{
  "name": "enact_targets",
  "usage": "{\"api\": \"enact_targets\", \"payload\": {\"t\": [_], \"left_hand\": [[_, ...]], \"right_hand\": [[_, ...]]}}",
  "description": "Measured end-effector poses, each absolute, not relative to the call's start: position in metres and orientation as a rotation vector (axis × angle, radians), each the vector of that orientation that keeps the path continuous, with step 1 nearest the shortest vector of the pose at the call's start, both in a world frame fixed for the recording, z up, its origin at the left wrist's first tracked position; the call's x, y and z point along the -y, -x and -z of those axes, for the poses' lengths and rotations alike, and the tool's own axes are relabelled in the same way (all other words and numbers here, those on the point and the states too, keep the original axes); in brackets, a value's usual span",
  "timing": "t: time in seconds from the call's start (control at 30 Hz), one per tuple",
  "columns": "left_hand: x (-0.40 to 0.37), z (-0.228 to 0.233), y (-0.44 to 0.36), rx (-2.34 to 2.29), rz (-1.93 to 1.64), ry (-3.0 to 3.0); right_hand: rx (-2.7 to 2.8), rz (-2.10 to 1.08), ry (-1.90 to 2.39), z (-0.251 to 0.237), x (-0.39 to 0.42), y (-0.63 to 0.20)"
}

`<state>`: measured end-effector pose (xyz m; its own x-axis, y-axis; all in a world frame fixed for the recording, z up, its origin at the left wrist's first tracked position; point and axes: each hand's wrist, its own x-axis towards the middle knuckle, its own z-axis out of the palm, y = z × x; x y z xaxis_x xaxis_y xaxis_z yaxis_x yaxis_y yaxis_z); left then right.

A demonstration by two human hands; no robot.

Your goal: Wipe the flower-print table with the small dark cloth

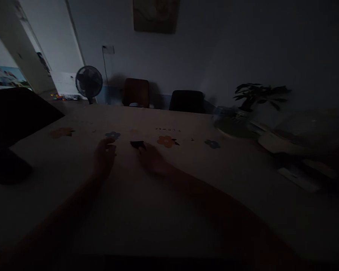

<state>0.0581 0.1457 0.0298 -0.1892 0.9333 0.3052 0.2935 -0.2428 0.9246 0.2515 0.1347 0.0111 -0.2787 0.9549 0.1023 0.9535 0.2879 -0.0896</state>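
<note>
Pinches a small dark object in the right hand over the tabletop; holds the left hand loosely spread at nine o'clock from there.

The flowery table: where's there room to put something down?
Bare table shows between the left forearm and the right forearm, toward the near edge. Another bare patch lies between the right forearm and the green mat. It's crowded around the plant and along the right side; big dark things take up the left.
</note>
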Motion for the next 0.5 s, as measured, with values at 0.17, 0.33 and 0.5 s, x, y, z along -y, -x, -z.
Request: {"api": "enact_targets", "payload": {"t": [0.17,0.33,0.5], "left_hand": [[-0.144,-0.029,-0.057,-1.463,-1.427,-1.536],[-0.147,-0.025,-0.055,-1.435,-1.414,-1.533],[-0.156,-0.018,-0.051,-1.373,-1.448,-1.478]], "right_hand": [[2.244,0.069,2.141,-0.017,-0.075,-0.365],[1.931,0.124,2.542,-0.019,-0.015,-0.480],[1.611,0.194,2.757,-0.019,0.040,-0.557]]}}
